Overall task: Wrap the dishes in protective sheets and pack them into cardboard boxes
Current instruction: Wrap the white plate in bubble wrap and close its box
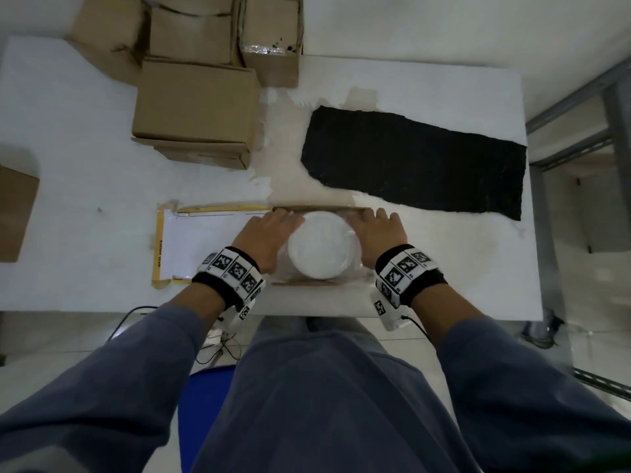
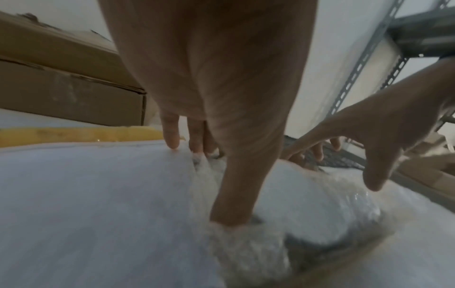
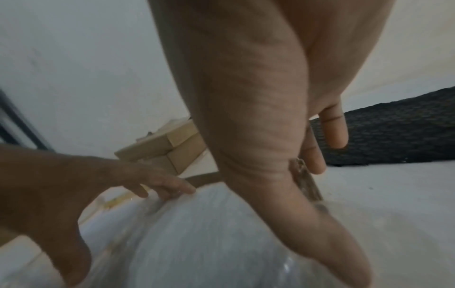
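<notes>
A round white dish wrapped in clear bubble sheet (image 1: 321, 249) sits near the table's front edge on brown cardboard (image 1: 324, 209), whose edges show beyond and in front of it. My left hand (image 1: 271, 228) lies flat against the bundle's left side and my right hand (image 1: 379, 232) against its right side. In the left wrist view the left hand (image 2: 221, 97) has straight fingers and its thumb presses into the wrap (image 2: 307, 204). From the right wrist, the right hand (image 3: 258, 117) rests its thumb along the wrapped dish (image 3: 197, 243), its fingers pointing down. Neither hand curls round anything.
A white sheet with a yellow taped border (image 1: 205, 244) lies just left of the bundle. A black mat (image 1: 416, 165) covers the far right of the table (image 1: 85, 186). Several cardboard boxes (image 1: 198, 110) stand at the back left, another at the left edge (image 1: 15, 213).
</notes>
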The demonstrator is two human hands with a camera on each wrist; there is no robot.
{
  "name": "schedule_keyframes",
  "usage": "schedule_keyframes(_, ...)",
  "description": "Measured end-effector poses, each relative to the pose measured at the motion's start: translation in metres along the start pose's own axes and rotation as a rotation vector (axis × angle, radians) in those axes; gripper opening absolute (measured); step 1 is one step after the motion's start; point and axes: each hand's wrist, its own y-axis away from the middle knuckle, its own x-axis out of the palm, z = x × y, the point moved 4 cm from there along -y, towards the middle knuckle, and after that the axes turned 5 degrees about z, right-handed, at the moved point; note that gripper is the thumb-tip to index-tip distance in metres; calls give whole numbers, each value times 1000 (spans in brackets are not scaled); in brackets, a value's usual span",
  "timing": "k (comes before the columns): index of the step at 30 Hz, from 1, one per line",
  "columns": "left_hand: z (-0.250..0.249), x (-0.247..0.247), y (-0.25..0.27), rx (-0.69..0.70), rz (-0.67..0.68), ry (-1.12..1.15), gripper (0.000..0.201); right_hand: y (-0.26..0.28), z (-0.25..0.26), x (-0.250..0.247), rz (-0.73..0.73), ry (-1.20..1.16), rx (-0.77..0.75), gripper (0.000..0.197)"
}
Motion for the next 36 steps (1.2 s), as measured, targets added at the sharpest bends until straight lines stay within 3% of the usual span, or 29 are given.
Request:
schedule_keyframes(4, -2, 5, 0, -11, 16, -90, 136, 3, -3, 18, 64, 69, -1, 74)
schedule_keyframes(11, -8, 11, 1, -46, -115, -150, 120, -5, -16, 29, 163, 53, -46, 120)
schedule_keyframes(15, -5, 19, -2, -61, -181, -123, 114, -2, -13, 40, 143, -18, -12, 113)
schedule_keyframes(21, -12, 22, -2, -91, -116, -10, 110, -2, -1, 51, 23, 22, 54, 95)
schedule_keyframes(26, -8, 28, -1, -32, -94, 59, 108, -6, -3, 56, 77, 6, 43, 100)
schedule_keyframes(31, 4, 20, 8, 77, -71, 154, 109, -6, -9, 49, 243, -127, -4, 117)
schedule_keyframes(36, 3, 25, 6, 61, -96, 6, 104, -6, -5, 56, 148, -77, 26, 114)
